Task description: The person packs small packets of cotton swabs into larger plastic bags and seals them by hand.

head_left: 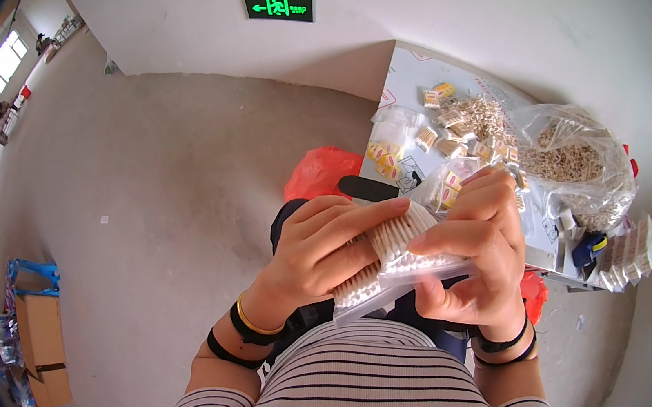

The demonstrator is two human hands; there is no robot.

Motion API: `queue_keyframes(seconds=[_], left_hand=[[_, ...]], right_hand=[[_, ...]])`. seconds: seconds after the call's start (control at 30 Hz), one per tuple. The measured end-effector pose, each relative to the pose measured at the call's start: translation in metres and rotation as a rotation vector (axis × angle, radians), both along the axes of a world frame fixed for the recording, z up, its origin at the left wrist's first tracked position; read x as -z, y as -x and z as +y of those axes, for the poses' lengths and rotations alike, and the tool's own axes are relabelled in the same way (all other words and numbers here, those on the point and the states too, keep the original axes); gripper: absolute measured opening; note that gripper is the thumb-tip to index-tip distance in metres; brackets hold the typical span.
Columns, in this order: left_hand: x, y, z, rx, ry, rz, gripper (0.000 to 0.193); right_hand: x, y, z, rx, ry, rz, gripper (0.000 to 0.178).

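Observation:
Cotton swabs (397, 245) in two bundles lie side by side between my hands, in front of my chest. Clear plastic (357, 311), seemingly a bag, wraps round their lower ends. My left hand (317, 247) is closed over the bundles from the left, its index finger stretched across the swabs. From the right, my right hand (477, 254) grips the bundle and the plastic, thumb below and bent fingers above. Part of the plastic is hidden behind the right fingers.
Beyond my hands stands a light-topped table (413, 68) with a heap of loose swabs (488, 118). A large clear bag of swabs (572, 161) and a clear bag of yellow packs (388, 161) rest there. A red plastic bag (320, 173) is at the table's left; a cardboard box (45, 331) stands far left.

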State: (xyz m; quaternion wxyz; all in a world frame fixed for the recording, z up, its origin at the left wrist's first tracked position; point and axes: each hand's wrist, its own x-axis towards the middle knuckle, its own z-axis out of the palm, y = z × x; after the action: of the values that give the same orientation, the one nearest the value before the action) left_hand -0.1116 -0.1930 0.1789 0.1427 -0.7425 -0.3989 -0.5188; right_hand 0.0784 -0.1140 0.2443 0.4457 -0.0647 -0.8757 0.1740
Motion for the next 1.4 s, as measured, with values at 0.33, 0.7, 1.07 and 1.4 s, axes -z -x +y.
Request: queue_keyframes(seconds=[0.33, 0.7, 1.07, 1.4], left_hand=[[0.0024, -0.0012, 0.0024, 0.013, -0.007, -0.036, 0.020], [0.0024, -0.0006, 0.0012, 0.015, -0.002, -0.031, 0.021], [0.0060, -0.0003, 0.0010, 0.004, -0.017, -0.025, 0.020], [0.0045, -0.0004, 0.0026, 0.011, -0.023, -0.017, 0.022]], right_hand=[[0.0039, 0.0035, 0.0009, -0.014, 0.016, 0.010, 0.032], [0.0034, 0.0044, 0.0004, -0.024, 0.001, -0.003, 0.030], [0.0020, 0.0042, -0.0022, -0.026, 0.009, -0.004, 0.029], [0.0018, 0.0030, -0.0016, -0.033, 0.018, 0.001, 0.031]])
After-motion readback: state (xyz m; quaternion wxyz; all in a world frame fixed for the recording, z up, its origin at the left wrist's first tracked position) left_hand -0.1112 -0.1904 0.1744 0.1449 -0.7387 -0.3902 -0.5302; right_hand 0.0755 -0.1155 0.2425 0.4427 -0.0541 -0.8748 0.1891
